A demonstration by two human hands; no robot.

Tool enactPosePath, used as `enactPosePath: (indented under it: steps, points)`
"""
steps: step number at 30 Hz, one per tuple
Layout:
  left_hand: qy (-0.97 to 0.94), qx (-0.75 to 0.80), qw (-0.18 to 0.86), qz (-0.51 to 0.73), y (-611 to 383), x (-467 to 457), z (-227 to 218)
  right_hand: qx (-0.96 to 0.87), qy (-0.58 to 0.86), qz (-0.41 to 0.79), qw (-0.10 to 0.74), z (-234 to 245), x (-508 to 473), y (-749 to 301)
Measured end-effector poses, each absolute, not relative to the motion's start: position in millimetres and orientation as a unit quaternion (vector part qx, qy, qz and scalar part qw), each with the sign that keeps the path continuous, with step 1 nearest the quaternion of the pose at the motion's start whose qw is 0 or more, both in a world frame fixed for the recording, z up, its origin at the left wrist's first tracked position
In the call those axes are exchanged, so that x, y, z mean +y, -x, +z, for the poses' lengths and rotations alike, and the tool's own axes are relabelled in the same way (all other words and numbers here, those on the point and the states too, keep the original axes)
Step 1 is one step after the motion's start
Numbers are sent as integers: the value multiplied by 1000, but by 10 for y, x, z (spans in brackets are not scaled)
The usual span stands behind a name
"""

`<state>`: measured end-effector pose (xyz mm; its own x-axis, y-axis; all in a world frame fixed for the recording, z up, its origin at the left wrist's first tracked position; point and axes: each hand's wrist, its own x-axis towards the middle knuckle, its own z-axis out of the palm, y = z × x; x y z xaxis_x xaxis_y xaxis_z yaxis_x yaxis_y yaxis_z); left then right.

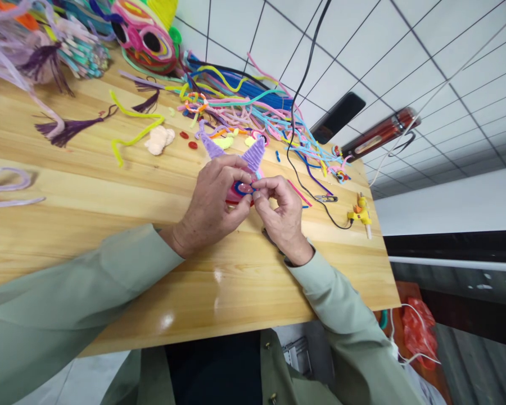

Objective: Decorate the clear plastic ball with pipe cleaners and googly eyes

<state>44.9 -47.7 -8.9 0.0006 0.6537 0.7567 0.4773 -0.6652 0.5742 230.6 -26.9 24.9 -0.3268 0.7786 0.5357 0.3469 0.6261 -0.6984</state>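
Eared craft piece (pixel 254 154); red flask (pixel 383 134), strip (pixel 369 144) illegible

the scene is bright and evenly lit, apparently from above, with small white glare spots on the glossy tabletop (pixel 253 292) near its front edge. the left hand (pixel 213 202) and right hand (pixel 282 216) look fairly clear; the fuzzy stems (pixel 84 53) at upper left are softer. wide-angle distortion stretches the left sleeve (pixel 67 304) toward the border. the lower right is darker.
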Motion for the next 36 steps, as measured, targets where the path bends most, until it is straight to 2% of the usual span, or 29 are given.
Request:
enactPosePath:
  steps: [13,22,36]
  points:
    - [-691,409,81,590,-451,-430,-74,-780,359,259,442,253,-264,-2315]
    - [-688,407,77,596,-461,-415,-70,-783,346,224,467,283,-285,-2309]
    - [-704,427,77,562,-440,-424,-75,-825,333,145,433,350,-287,-2328]
